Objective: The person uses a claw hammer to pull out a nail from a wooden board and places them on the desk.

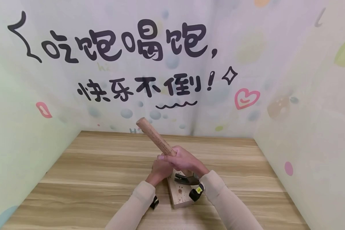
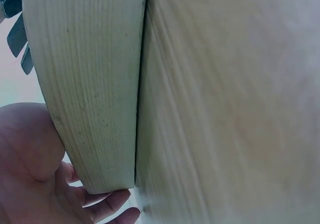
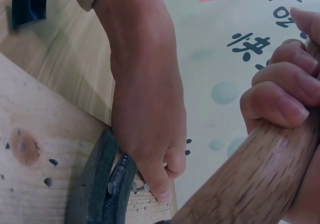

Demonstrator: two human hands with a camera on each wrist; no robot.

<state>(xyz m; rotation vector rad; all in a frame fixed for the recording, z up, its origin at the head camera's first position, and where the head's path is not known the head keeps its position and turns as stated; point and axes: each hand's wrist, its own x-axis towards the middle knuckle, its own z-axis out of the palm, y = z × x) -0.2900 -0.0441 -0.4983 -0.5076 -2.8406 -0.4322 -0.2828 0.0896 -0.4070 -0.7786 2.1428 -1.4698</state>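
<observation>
My right hand (image 1: 185, 158) grips the wooden handle of a claw hammer (image 1: 158, 137), fingers wrapped round it. The handle slants up and away to the left. Low over a pale wooden block (image 1: 179, 197) is the hammer's dark claw (image 3: 95, 184), pointing left in the head view. A nail (image 3: 111, 188) shows in the slot of the claw, and another nail head (image 3: 146, 187) lies just past it, near the left thumb. My left hand (image 1: 162, 167) holds the block's far end, its fingers (image 2: 107, 206) bent round that end. The right hand partly covers the left in the head view.
The block lies on a wood-grain table (image 1: 103, 172). Behind the table stands a printed wall (image 1: 233, 121) with large dark lettering, and side walls (image 1: 310, 127) close in left and right. A knot (image 3: 24, 146) and several dark holes mark the block's top.
</observation>
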